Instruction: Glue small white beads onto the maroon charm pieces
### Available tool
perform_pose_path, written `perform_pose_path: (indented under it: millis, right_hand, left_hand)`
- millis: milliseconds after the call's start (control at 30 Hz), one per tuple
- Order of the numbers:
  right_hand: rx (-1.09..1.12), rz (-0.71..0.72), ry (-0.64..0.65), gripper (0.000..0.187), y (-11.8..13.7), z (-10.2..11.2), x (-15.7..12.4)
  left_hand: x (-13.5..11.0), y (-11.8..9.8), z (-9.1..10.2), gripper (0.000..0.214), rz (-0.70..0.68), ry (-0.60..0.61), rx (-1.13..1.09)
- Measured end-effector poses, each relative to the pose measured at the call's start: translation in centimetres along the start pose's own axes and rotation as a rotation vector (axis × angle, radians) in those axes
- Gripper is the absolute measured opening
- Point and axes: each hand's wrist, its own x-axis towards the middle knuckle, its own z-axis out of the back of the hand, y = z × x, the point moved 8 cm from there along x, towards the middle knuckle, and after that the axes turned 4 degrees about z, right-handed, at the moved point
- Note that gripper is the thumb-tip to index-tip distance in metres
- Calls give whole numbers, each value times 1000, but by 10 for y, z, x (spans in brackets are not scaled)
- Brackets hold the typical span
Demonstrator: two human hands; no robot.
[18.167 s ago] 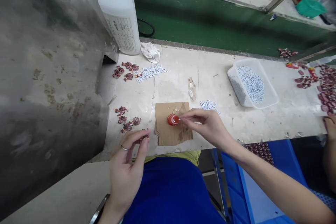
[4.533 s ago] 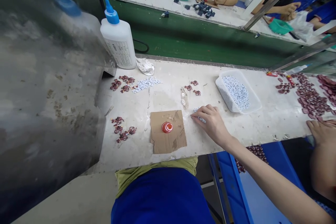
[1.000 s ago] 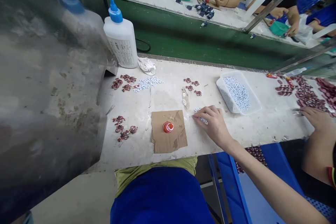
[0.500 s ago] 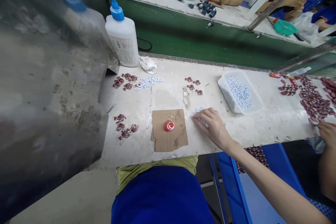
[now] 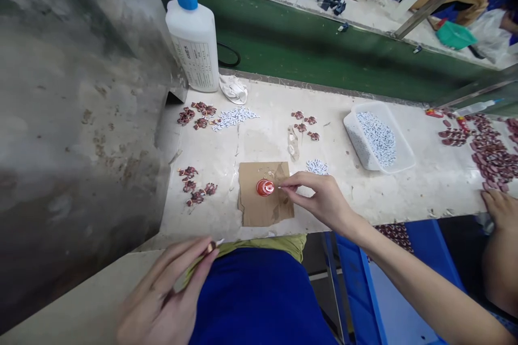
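Observation:
My left hand (image 5: 172,285), low at the front edge, pinches a small brown piece (image 5: 211,247) with a white tip between thumb and fingers. My right hand (image 5: 319,199) is closed in a pinch over the cardboard square (image 5: 263,214). At its fingertips is a tiny whitish piece (image 5: 280,187), too small to name surely. Just left of these fingertips, a small round glossy red thing (image 5: 265,187) sits on the cardboard. Behind my right hand lies a little pile of white-and-blue bits (image 5: 317,166).
A white glue bottle (image 5: 194,46) with a blue nozzle stands at back left beside crumpled white tissue (image 5: 233,89). Small brown figures (image 5: 197,196) lie in several clusters. A clear tub (image 5: 376,140) holds white-and-blue bits. A co-worker's hand (image 5: 502,210) is at far right.
My left hand has come into view with the brown piece. My right hand has moved left from the white-and-blue pile to beside the red thing. The view has shifted slightly.

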Motion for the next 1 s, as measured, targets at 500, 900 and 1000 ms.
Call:
perform_pose_path:
  millis: [500, 900, 1000]
  right_hand:
    - [-219, 217, 50, 17, 11, -14, 5]
    - [126, -61, -160, 11, -6, -4, -7]
    - [302, -232, -214, 7, -22, -7, -14]
  left_hand:
    - [20, 15, -57, 29, 200, 148, -152]
    - [20, 16, -63, 12, 280, 205, -161]
    - [21, 14, -65, 14, 239, 204, -122]
